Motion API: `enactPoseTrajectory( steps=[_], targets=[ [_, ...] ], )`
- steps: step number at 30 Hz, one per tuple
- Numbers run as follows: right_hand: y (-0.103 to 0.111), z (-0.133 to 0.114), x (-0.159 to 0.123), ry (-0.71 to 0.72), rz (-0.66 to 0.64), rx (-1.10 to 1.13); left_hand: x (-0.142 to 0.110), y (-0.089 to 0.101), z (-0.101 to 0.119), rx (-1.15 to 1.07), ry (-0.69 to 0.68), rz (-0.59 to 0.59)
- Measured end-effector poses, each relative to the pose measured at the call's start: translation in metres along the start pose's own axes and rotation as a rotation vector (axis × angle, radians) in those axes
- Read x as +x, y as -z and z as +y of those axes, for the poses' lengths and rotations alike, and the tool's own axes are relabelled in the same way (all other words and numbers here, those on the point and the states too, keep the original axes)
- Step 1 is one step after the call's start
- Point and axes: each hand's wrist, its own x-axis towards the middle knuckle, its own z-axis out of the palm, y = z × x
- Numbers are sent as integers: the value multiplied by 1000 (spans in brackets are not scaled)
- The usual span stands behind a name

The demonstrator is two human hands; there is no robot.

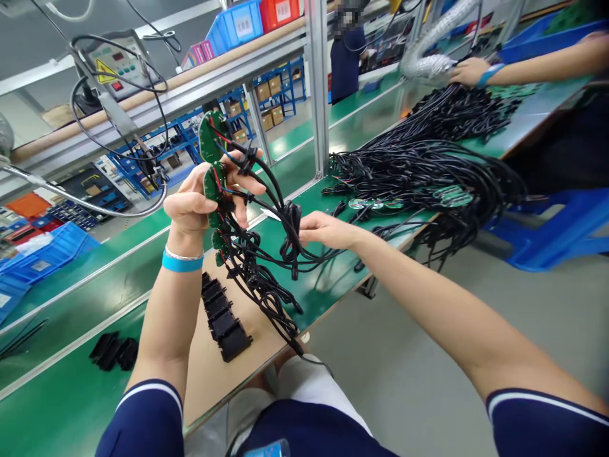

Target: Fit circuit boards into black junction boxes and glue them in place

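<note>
In the head view, a row of green circuit boards is held up over the near side of the green surface by the left hand; its thumb and some fingers are closed on the board edges, while other fingers are spread among the cables. The fingers of the right hand are drawn together at a tied cable bundle; whether it is gripped cannot be told.

The thin wires could be strained at their joints, as the coils seem to hang partly from the boards. A board could be slipped out of the row if the pinch were loosened, and the loops could be snagged on one another if pulled.

Black housings are lined up on a brown board; no contents can be made out. Above, the contents of a blue bin and a red bin are hidden. Whitish material is held in the left-hand blue bin, and green pieces in the far-right one.
</note>
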Motion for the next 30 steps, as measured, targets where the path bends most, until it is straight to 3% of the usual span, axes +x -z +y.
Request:
enactPoseTrajectory(
  steps=[4,8,10,11,13,17,19,24,27,30],
  targets=[
    [7,0,0,42,143,3,-9,4,2,6,21,-12],
    [-17,10,4,-70,-148,58,-14,8,4,15,15,-42],
    [-26,14,5,-98,-180,44,-17,11,5,10,-1,-60],
    [-25,14,4,-95,-137,33,-19,14,6,6,-12,-70],
    [-12,8,0,-60,75,-9,-23,19,7,-5,-22,-81],
    [18,-15,-18,174,705,-204,-25,21,3,-25,45,-108],
    [14,-15,-25,179,785,-306,-23,17,0,-50,60,-107],
    [-34,6,-19,-217,849,-435,-16,1,0,-60,78,-84],
    [-54,1,-12,-202,674,-404,-16,-7,6,-49,121,60],
    [-67,-8,-11,-130,362,-419,-10,-6,7,-32,118,219]
  ],
)
